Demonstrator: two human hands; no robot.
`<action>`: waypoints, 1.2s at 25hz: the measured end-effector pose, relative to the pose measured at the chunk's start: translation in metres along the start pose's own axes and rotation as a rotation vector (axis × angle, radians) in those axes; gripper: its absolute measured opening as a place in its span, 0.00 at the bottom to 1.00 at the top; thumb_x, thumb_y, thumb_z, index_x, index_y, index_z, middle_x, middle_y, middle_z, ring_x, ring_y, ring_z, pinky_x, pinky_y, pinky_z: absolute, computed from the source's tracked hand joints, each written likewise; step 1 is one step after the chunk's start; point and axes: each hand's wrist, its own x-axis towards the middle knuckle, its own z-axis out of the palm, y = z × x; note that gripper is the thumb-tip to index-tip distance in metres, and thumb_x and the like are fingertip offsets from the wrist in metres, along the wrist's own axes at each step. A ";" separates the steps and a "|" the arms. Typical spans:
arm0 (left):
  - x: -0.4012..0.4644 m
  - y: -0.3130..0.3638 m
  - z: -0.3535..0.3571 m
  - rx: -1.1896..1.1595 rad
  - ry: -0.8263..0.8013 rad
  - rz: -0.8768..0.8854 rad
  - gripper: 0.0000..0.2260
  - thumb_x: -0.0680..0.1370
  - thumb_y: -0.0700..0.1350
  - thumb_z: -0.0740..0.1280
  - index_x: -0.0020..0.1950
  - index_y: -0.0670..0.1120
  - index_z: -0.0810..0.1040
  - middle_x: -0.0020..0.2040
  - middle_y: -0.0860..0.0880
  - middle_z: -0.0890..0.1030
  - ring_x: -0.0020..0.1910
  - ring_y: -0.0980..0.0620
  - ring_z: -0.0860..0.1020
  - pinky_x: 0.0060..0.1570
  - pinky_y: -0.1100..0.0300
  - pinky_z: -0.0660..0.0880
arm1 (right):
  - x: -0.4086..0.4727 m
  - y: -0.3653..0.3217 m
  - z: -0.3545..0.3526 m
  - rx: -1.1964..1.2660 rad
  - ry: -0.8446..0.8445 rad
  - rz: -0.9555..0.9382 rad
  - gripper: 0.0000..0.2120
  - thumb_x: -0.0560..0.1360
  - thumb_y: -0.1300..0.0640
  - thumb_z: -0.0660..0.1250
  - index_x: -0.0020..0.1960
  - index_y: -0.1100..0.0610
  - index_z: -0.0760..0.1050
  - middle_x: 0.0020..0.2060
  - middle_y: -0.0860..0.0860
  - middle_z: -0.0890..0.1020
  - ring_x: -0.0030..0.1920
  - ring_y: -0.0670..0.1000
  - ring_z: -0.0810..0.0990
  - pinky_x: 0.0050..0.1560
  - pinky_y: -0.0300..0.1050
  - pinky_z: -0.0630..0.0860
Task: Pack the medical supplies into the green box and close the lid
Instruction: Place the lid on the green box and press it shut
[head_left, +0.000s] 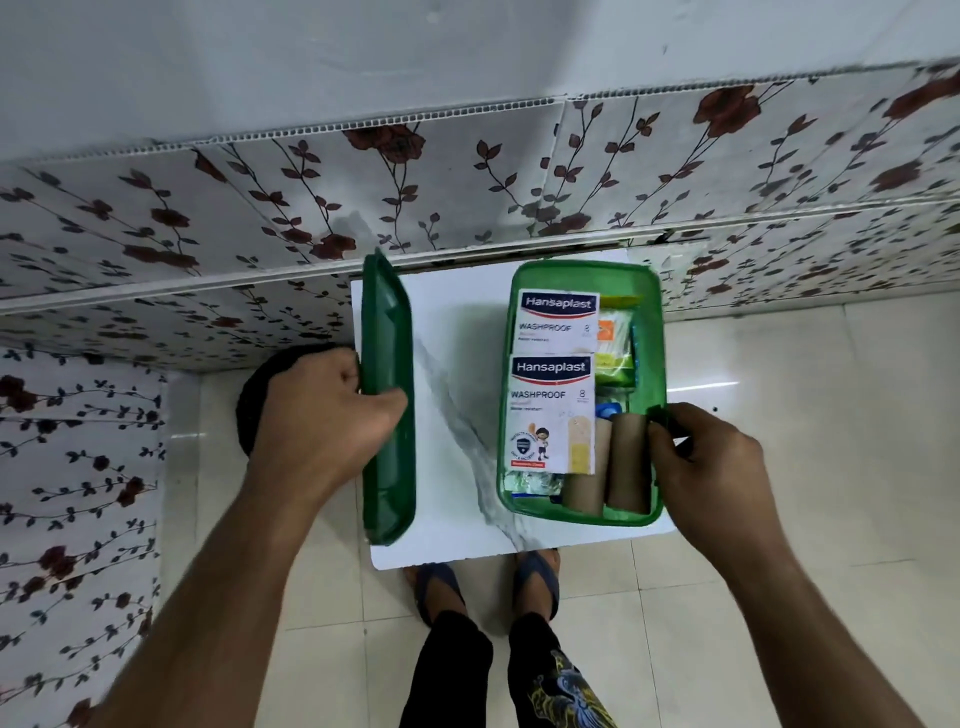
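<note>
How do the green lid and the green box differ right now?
The green lid stands tilted on its edge on the white board, held by the left hand; the green box sits flat and open. The lid holds nothing, while the box is full of supplies. The right hand grips the box's right rim at a clip. Both are the same green plastic with rounded corners.

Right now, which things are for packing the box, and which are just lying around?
For the job: green box, green lid, two plaster packets, brown rolls, left hand, right hand.

Just there: white board, black round thing, sandals.
</note>
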 end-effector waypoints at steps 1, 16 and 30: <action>-0.007 0.010 -0.009 0.008 -0.001 0.012 0.09 0.62 0.53 0.66 0.34 0.47 0.77 0.27 0.57 0.79 0.25 0.59 0.78 0.21 0.63 0.74 | 0.000 -0.002 0.009 -0.009 -0.016 0.007 0.07 0.76 0.59 0.63 0.43 0.55 0.80 0.32 0.46 0.82 0.31 0.47 0.78 0.33 0.44 0.75; -0.060 0.115 0.131 0.311 -0.006 0.412 0.07 0.76 0.46 0.65 0.41 0.47 0.71 0.36 0.46 0.80 0.32 0.48 0.80 0.28 0.62 0.67 | 0.007 0.026 0.015 0.657 -0.137 0.253 0.15 0.81 0.60 0.56 0.51 0.57 0.83 0.39 0.53 0.86 0.35 0.54 0.81 0.35 0.47 0.75; -0.016 0.008 0.096 -0.558 -0.204 0.028 0.21 0.78 0.63 0.58 0.71 0.66 0.62 0.64 0.63 0.76 0.58 0.63 0.77 0.53 0.59 0.75 | 0.022 -0.018 0.035 0.592 -0.345 0.197 0.15 0.77 0.53 0.67 0.63 0.47 0.78 0.54 0.42 0.84 0.50 0.43 0.84 0.54 0.52 0.81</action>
